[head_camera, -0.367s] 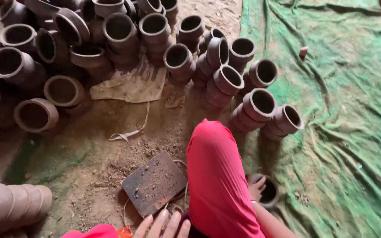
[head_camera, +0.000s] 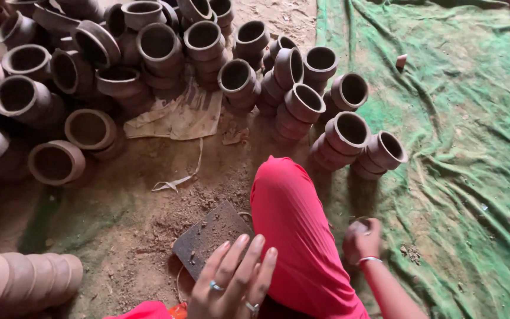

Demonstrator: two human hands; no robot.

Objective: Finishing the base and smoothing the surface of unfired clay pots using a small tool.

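Floor point(head_camera: 131, 236): brown dirt, left and middle.
Green cloth point(head_camera: 455, 147): wrinkled, on the right.
Clay pots point(head_camera: 149, 53): many stacks, top left.
Red leg point(head_camera: 296, 236): bottom middle.
Dark flat board point(head_camera: 211, 236): under left hand point(head_camera: 234, 280), fingers spread, grip open.
Right hand point(head_camera: 361, 239): grip curled around something small, cannot tell what.

Just ahead of the right hand point(head_camera: 361, 239), the stacked clay pots point(head_camera: 345, 137) look matt, unglazed and dusty brown. Beside it lies a creased, woven green tarpaulin point(head_camera: 461, 147). Touching the left hand point(head_camera: 234, 280), the flat slab point(head_camera: 211, 236) is rough, dull and soil-crusted.
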